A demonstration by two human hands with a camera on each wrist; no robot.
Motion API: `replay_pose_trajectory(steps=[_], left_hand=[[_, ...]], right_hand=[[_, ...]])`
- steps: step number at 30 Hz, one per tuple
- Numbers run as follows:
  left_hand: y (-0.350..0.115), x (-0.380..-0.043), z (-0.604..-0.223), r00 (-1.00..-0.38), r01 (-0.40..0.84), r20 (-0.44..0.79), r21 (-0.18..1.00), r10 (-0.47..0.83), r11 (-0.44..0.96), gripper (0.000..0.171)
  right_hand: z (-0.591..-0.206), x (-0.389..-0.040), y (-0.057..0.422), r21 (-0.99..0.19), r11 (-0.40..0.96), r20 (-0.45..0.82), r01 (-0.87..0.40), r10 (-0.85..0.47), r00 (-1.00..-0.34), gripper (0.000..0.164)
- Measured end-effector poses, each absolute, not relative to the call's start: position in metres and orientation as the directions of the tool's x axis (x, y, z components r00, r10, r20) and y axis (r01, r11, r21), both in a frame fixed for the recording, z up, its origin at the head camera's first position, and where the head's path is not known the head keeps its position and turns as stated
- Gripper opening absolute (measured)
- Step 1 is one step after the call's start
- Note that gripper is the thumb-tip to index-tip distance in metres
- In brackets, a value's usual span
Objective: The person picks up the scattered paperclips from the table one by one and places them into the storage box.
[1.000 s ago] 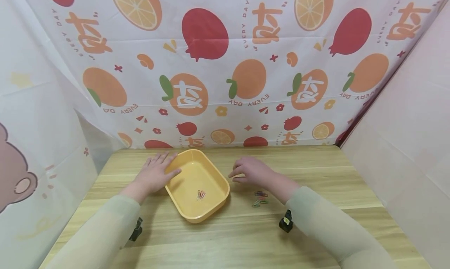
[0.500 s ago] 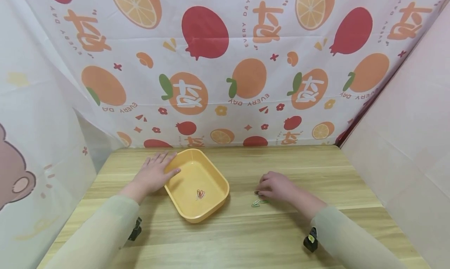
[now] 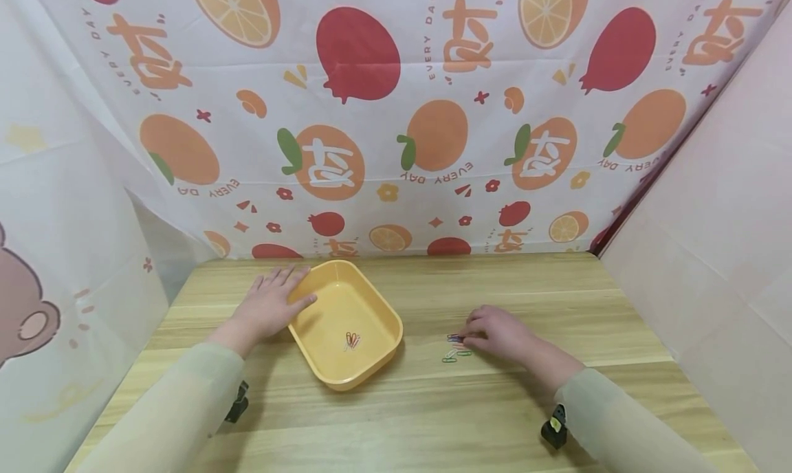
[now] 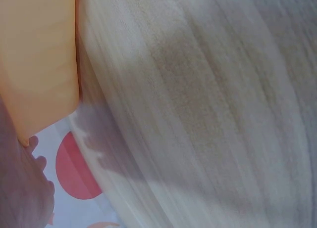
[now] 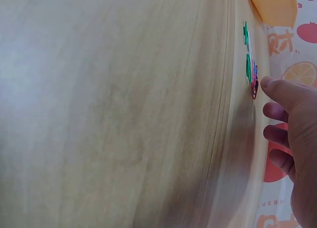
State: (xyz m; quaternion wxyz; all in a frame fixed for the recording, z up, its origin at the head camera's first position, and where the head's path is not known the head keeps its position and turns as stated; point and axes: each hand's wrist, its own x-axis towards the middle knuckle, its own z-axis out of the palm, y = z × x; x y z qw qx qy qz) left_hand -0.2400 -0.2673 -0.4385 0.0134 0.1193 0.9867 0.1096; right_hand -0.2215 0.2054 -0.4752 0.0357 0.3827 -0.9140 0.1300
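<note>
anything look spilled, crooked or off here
Only the yellow tray sits askew, its sides slanting against the back edge of the table. Paper clips lie bunched by the right hand, not scattered; no damage shows.

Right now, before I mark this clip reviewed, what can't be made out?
Paperclips in the tray: head view, too small and overlapping to count.
Whether the right hand pinches one: head view, fingertips too small to tell.
Left hand: left wrist view, cut off by left edge.
Tray: right wrist view, cut off by top edge.

Pale sleeves point(image 3: 625, 418), black wrist cameras point(image 3: 553, 432)
</note>
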Motion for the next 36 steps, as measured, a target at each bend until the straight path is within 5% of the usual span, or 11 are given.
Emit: replay_pose_trajectory(steps=[36], left_hand=[[-0.269, -0.242, -0.443, -0.972, 0.234, 0.018, 0.219, 0.236, 0.947, 0.076]], right_hand=[[-0.486, -0.227, 0.2, -0.186, 0.681, 0.197, -0.708, -0.68, -0.706, 0.005]])
